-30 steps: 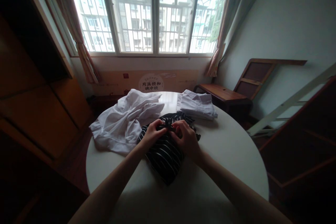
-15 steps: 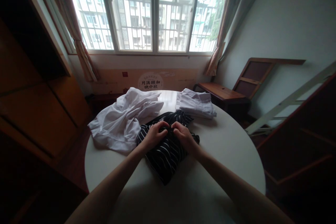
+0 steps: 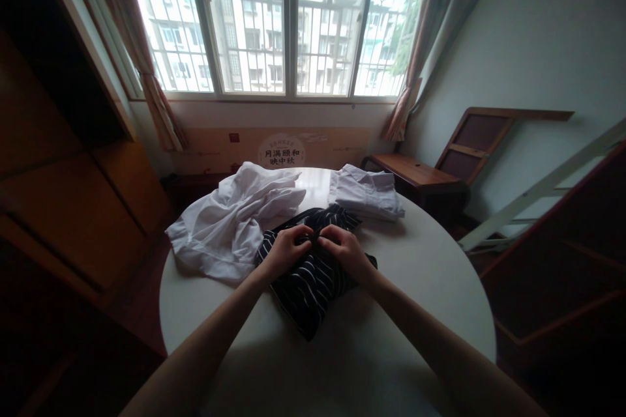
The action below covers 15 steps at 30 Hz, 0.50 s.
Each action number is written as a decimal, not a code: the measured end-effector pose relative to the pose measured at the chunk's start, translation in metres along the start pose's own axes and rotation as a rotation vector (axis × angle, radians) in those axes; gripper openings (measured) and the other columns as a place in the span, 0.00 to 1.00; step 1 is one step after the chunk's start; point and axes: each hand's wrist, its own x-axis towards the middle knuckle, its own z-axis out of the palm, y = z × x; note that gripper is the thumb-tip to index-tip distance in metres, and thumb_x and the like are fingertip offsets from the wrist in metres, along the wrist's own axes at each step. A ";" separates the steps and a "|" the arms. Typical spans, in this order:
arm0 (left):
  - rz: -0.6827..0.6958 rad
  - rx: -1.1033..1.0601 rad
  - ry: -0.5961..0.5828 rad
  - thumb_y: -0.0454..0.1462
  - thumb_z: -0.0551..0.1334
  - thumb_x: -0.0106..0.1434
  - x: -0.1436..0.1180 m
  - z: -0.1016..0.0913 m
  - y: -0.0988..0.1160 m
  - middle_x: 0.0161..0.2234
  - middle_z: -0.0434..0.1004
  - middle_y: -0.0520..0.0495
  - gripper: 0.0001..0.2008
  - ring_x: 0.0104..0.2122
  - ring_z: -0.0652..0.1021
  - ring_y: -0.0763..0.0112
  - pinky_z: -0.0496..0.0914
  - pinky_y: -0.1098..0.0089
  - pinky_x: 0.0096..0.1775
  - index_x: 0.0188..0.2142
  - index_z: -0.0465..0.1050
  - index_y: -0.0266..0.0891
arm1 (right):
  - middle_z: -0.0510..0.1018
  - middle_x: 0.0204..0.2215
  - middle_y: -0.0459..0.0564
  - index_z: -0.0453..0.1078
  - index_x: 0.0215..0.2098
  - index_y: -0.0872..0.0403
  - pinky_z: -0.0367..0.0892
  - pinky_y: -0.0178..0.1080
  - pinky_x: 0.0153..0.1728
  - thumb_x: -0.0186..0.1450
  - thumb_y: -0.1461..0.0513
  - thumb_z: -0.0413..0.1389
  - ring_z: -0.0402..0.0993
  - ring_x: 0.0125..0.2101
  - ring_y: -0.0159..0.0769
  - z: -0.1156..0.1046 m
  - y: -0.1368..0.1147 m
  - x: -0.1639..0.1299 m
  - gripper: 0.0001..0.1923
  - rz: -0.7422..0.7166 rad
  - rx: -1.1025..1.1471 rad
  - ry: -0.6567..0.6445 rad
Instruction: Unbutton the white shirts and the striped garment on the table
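Striped dark garment (image 3: 308,273) is lying bunched on the round worktop (image 3: 391,339), both hands pinching its top edge: left grip (image 3: 286,249) and right grip (image 3: 345,249) are clenching cloth. Crumpled white shirt (image 3: 235,225) is lying left of them, folded pale shirt (image 3: 366,194) beyond right.

A wide barred window (image 3: 288,19) gives daylight, with tied curtains (image 3: 156,104) at both sides. A wooden bench (image 3: 415,176) stands near the pale right wall (image 3: 538,32).
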 end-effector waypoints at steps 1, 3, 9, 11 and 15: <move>0.003 -0.002 -0.002 0.32 0.58 0.51 0.000 -0.001 0.001 0.34 0.76 0.47 0.10 0.35 0.75 0.67 0.67 0.69 0.40 0.34 0.72 0.36 | 0.71 0.25 0.46 0.67 0.27 0.55 0.61 0.36 0.31 0.56 0.59 0.52 0.66 0.28 0.33 0.000 0.000 0.000 0.07 -0.006 -0.001 0.013; 0.010 0.004 -0.008 0.33 0.58 0.52 0.000 -0.002 0.003 0.33 0.75 0.46 0.08 0.35 0.74 0.67 0.68 0.69 0.39 0.33 0.72 0.35 | 0.72 0.25 0.46 0.67 0.27 0.55 0.61 0.36 0.31 0.55 0.59 0.53 0.67 0.28 0.33 -0.001 -0.001 0.000 0.06 -0.026 -0.005 0.051; -0.007 -0.012 0.002 0.39 0.59 0.55 0.002 -0.002 0.003 0.32 0.76 0.46 0.09 0.33 0.74 0.68 0.68 0.70 0.36 0.33 0.72 0.35 | 0.73 0.26 0.46 0.68 0.27 0.55 0.62 0.36 0.32 0.55 0.59 0.53 0.68 0.29 0.34 0.000 -0.004 -0.001 0.06 -0.033 0.014 0.147; 0.002 -0.023 0.013 0.38 0.59 0.56 0.002 -0.001 0.002 0.33 0.76 0.46 0.09 0.34 0.75 0.67 0.68 0.70 0.38 0.33 0.73 0.35 | 0.72 0.25 0.46 0.67 0.27 0.55 0.62 0.36 0.31 0.55 0.59 0.53 0.68 0.28 0.33 -0.001 -0.003 -0.001 0.06 -0.019 0.018 0.133; 0.051 0.004 0.049 0.36 0.59 0.55 0.001 0.002 0.001 0.34 0.77 0.46 0.08 0.35 0.75 0.68 0.68 0.69 0.39 0.35 0.73 0.35 | 0.71 0.23 0.45 0.66 0.27 0.55 0.62 0.35 0.30 0.55 0.61 0.53 0.66 0.26 0.32 -0.001 -0.001 0.000 0.05 -0.030 0.004 0.069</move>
